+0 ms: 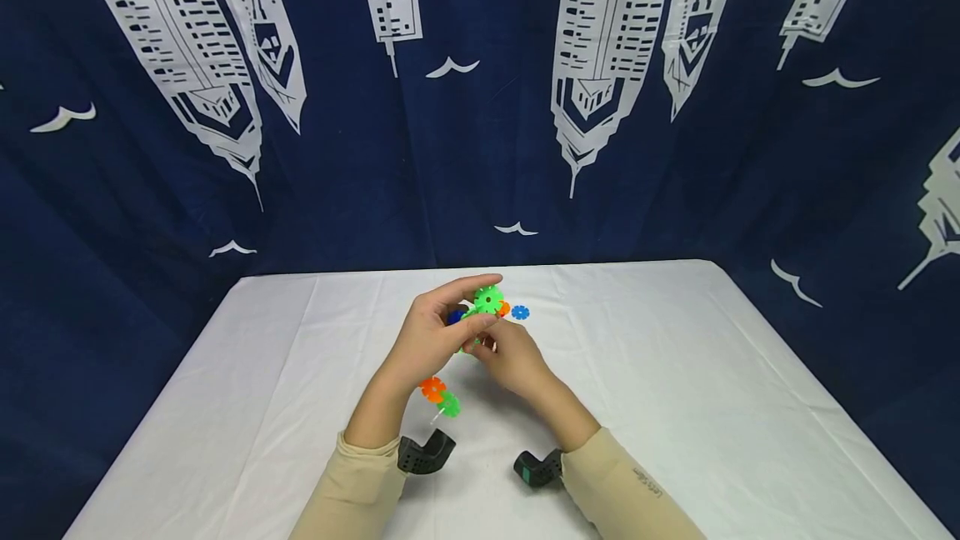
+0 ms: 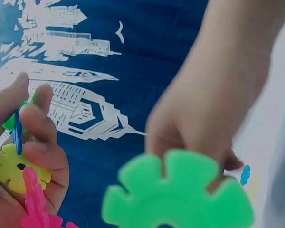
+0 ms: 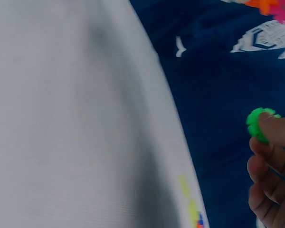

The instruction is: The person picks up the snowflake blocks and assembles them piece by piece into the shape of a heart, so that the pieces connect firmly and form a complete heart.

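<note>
My left hand (image 1: 429, 332) holds a cluster of notched, flower-shaped plastic discs. In the left wrist view its curled fingers surround a yellow disc (image 2: 12, 166) and a blue disc (image 2: 17, 133), with a pink disc (image 2: 35, 199) below. A bright green disc (image 1: 488, 299) shows between thumb and forefinger in the head view. Close beside it, my right hand (image 1: 517, 357) pinches a small green disc (image 3: 256, 124) between thumb and finger. Near the left wrist are an orange disc (image 1: 432, 389) and a green disc (image 1: 448, 404); whether they join the held cluster is hidden.
A blue disc (image 1: 521, 312) lies on the white-covered table (image 1: 675, 407) beyond the hands, with an orange disc (image 1: 504, 307) near it. Behind the table hangs a dark blue curtain (image 1: 480, 157) with white building prints. Black devices (image 1: 426, 452) sit at both wrists.
</note>
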### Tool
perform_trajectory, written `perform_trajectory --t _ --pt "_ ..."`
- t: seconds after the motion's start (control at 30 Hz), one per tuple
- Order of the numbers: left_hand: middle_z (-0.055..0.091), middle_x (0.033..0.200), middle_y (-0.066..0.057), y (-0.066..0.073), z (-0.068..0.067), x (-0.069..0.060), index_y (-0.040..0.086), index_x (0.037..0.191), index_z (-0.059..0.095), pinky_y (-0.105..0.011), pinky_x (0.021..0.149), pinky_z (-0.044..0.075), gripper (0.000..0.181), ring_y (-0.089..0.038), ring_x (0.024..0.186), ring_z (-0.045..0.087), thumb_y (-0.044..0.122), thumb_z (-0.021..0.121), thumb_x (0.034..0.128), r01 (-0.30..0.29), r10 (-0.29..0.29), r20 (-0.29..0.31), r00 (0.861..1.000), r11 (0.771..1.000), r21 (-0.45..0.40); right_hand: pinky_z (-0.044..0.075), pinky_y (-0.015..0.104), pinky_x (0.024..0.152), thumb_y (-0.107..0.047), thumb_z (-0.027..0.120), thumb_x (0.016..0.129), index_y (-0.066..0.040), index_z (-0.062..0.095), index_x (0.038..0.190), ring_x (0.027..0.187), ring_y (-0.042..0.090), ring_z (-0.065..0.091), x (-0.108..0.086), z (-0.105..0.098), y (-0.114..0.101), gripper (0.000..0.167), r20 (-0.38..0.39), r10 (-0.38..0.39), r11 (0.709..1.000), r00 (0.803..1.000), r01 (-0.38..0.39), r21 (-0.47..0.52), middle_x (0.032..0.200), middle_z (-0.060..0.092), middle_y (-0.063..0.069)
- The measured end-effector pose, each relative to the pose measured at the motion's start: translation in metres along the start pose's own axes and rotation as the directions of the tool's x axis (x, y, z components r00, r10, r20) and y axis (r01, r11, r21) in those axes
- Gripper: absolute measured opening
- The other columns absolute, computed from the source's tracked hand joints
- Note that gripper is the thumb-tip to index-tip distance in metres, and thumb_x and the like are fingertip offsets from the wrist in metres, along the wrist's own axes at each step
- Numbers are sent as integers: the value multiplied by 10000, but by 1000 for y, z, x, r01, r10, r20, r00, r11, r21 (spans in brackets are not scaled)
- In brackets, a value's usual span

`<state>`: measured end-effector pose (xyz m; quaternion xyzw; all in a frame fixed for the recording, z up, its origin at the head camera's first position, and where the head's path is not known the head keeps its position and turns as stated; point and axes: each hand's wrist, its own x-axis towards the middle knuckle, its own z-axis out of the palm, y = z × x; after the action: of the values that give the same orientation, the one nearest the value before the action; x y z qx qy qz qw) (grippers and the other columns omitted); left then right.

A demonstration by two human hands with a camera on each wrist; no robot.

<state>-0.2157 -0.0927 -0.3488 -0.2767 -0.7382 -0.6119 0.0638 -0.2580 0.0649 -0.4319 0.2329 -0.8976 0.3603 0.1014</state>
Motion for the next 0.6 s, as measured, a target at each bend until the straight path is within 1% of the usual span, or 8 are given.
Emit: perform_trajectory --t 0.1,0.17,0.2,0.27,0.3,0.4,0.5,0.6 --pt "645 867 -157 0 0 1 202 1390 594 -229 502 433 489 -212 535 564 72 687 928 -17 17 10 1000 999 -38 430 225 551 -124 678 938 -102 672 876 613 83 508 1 -14 -2 66 -66 -25 999 997 28 46 704 610 -2" --pt "657 859 -211 0 0 1 182 1407 561 -227 482 420 507 -219 492 571 52 677 931 -30 31 16 999 998 -62 441 229 517 -78 636 958 -84 669 879 590 74 524 2 -24 -2 85 -110 -43 993 993 55 105 708 634 39" --pt "664 868 -244 -1 0 1 165 1401 550 -226 476 413 501 -179 482 566 39 672 931 -35 37 18 999 997 -74 449 229 505 -71 626 964 -88 669 889 578 67 531 2 -29 -2 88 -133 -52 988 990 70 138 710 647 54" --pt "690 943 -279 -1 0 2 120 1364 529 -220 467 399 469 -175 467 561 20 669 928 -40 42 22 999 994 -102 467 230 508 -71 613 977 -85 678 938 572 76 545 3 -39 -3 77 -176 -63 974 982 99 202 736 665 91" --pt "704 974 -276 -2 1 2 105 1337 520 -217 464 393 445 -173 461 561 18 671 927 -39 42 21 999 993 -112 470 227 511 -76 613 980 -85 684 976 569 87 546 3 -44 -3 72 -193 -59 967 979 104 234 742 667 105" --pt "716 1011 -277 -2 1 2 67 1257 511 -210 461 379 374 -172 451 559 18 676 925 -30 32 20 999 992 -125 469 220 525 -92 621 983 -89 681 1109 565 142 544 2 -56 -6 140 -230 -39 938 972 115 328 758 673 144" --pt "730 1016 -257 -2 2 2 59 1228 532 -210 462 379 346 -162 453 563 21 685 919 -23 25 18 1000 993 -114 453 217 519 -96 617 987 -86 662 1147 564 172 537 0 -66 -11 167 -276 -44 910 960 153 386 746 658 156" --pt "740 1010 -238 -3 3 2 63 1224 554 -212 466 390 346 -182 459 568 22 695 911 -22 24 20 1000 996 -90 458 228 527 -70 608 986 -69 653 1148 566 161 534 -3 -74 -17 167 -338 -78 888 938 219 405 737 639 148"
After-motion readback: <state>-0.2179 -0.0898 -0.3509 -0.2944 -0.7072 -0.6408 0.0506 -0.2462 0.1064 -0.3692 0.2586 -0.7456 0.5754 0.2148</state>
